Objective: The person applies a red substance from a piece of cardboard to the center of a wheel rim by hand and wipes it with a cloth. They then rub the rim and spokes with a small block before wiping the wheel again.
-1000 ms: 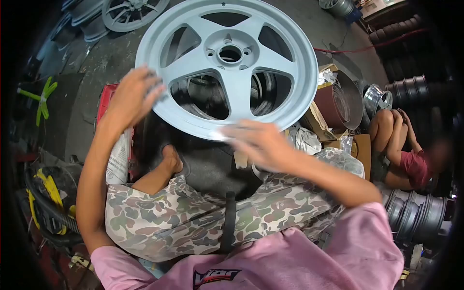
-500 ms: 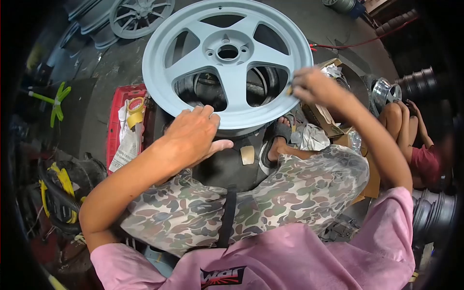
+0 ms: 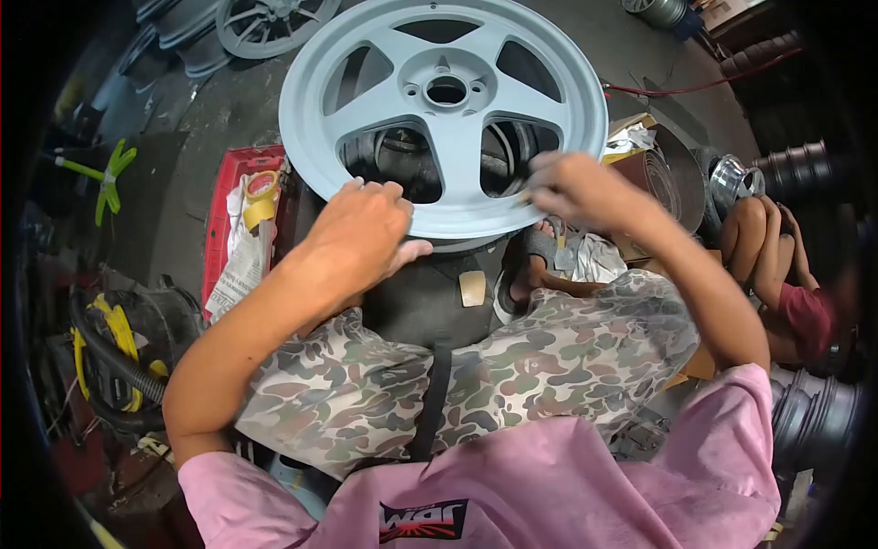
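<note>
A pale grey-blue wheel rim (image 3: 444, 160) with wide spokes lies face up in front of me, raised on another rim (image 3: 498, 156) that shows through its openings. My left hand (image 3: 361, 233) curls its fingers over the near left edge, thumb stretched out below. At the near right edge is my right hand (image 3: 581, 192), blurred, its fingers bent together against the lip. A small tan edge at its fingertips looks like a piece of sandpaper (image 3: 523, 196); the fingers hide most of it. A tan scrap (image 3: 472, 288) lies on the floor between my legs.
A red tray (image 3: 224, 210) at left holds yellow tape rolls (image 3: 261, 197) and newspaper (image 3: 236, 279). On the right stand a cardboard box (image 3: 631, 247) and a brown roll (image 3: 658, 188). A seated person (image 3: 777, 265) is beyond them. More rims (image 3: 274, 23) stand at the back left.
My right hand has slid along the rim's near right edge, toward me and to the left. My left hand keeps its place on the rim. The whole view has shifted slightly.
</note>
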A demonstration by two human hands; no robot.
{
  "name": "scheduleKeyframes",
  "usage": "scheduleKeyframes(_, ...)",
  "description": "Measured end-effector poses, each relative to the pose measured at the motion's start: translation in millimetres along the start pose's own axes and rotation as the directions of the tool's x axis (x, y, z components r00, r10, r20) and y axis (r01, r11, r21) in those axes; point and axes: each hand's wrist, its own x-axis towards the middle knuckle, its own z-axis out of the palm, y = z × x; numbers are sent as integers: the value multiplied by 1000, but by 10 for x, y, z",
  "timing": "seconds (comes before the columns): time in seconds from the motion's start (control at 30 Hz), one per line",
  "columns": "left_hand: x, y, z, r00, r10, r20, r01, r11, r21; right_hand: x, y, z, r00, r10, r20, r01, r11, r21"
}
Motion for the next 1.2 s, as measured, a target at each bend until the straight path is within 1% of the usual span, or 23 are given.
scheduleKeyframes(0.03,-6,-36,16,1000,5,-8,-5,1000,-4,-113,298,-120,999,50,-4,-50,988,-149)
scheduleKeyframes(0.1,-12,-77,-15,997,-76,35,76,997,-21,-243,791,-293,989,-34,-143,-25,919,-393)
scheduleKeyframes(0.2,-19,-174,-27,985,-154,77,152,988,33,-86,834,-299,983,-87,-163,-3,874,-486)
scheduleKeyframes(0.3,-13,-305,31,961,-227,157,214,972,96,11,909,-232,984,-121,-132,53,902,-429)
scheduleKeyframes(0.37,-39,-407,109,948,-258,187,228,959,172,84,864,-259,992,-74,-99,30,921,-390)
scheduleKeyframes(0.43,2,-459,139,938,-274,213,241,956,166,172,681,-233,995,-44,87,61,976,-210)
scheduleKeyframes(0.47,11,-468,150,938,-270,217,234,956,177,199,562,-172,987,5,163,2,999,-39)
scheduleKeyframes(0.5,15,-481,158,938,-266,220,226,955,189,188,525,-80,991,-53,125,64,994,-89)
scheduleKeyframes(0.57,9,-485,171,941,-259,218,220,957,189,215,458,-231,976,-27,215,5,995,102)
scheduleKeyframes(0.63,4,-478,180,946,-249,207,211,959,189,198,816,-328,970,118,213,-108,992,-58)
scheduleKeyframes(0.67,0,-474,191,950,-244,196,208,960,185,223,799,-382,991,1,131,32,967,-252)
scheduleKeyframes(0.7,-3,-480,196,953,-243,180,210,960,184,232,757,-372,991,-3,133,37,966,-258)
scheduleKeyframes(0.77,-36,-504,236,961,-231,151,204,963,174,179,553,-269,980,-93,178,97,995,-16)
scheduleKeyframes(0.8,-38,-510,248,969,-214,127,192,967,168,150,532,-168,982,-164,95,171,983,-67)
scheduleKeyframes(0.83,-30,-509,254,968,-213,131,190,967,168,168,599,-191,982,-163,94,169,984,-63)
scheduleKeyframes(0.9,-28,-504,239,966,-217,137,192,966,173,248,700,-317,945,143,296,-164,985,50)
scheduleKeyframes(0.93,-44,-520,254,965,-224,136,199,964,173,213,660,-410,973,101,207,-81,991,-103)
scheduleKeyframes(0.97,-57,-533,283,970,-210,122,189,968,164,215,652,-341,973,96,210,-76,992,-105)
scheduleKeyframes(1.03,-70,-545,298,975,-200,100,183,971,152,238,643,-157,968,-73,241,84,996,-35)
scheduleKeyframes(1.07,-72,-533,293,975,-196,100,180,972,154,258,440,-75,971,-120,207,123,992,0)
scheduleKeyframes(1.1,-71,-524,284,976,-193,100,176,971,159,300,181,-25,971,-86,221,72,995,70)
scheduleKeyframes(1.17,-59,-525,284,975,-195,110,176,971,160,394,-176,160,993,-43,109,19,978,206)
scheduleKeyframes(1.2,-50,-524,280,974,-193,123,172,972,162,408,-202,194,993,-44,108,21,978,210)
